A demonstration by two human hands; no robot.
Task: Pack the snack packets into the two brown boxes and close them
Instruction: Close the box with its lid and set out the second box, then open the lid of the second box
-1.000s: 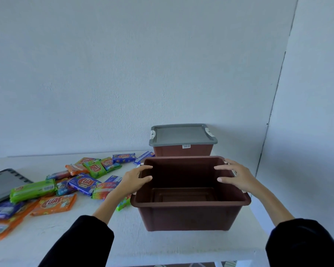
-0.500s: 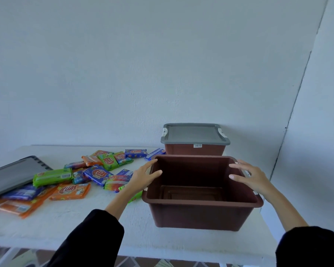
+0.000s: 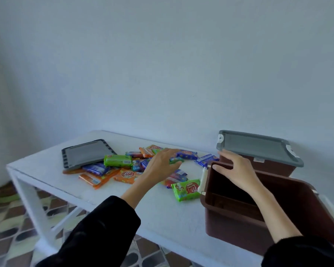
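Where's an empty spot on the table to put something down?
Bare table lies along the near edge, in front of the snack packets, beside the open brown box. More room at the left corner, before the loose grey lid. The middle is crowded with packets, under the left hand.

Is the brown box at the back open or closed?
Closed. The grey lid sits flat on top of the back brown box, covering its whole opening. Whether its latches are clipped cannot be told.
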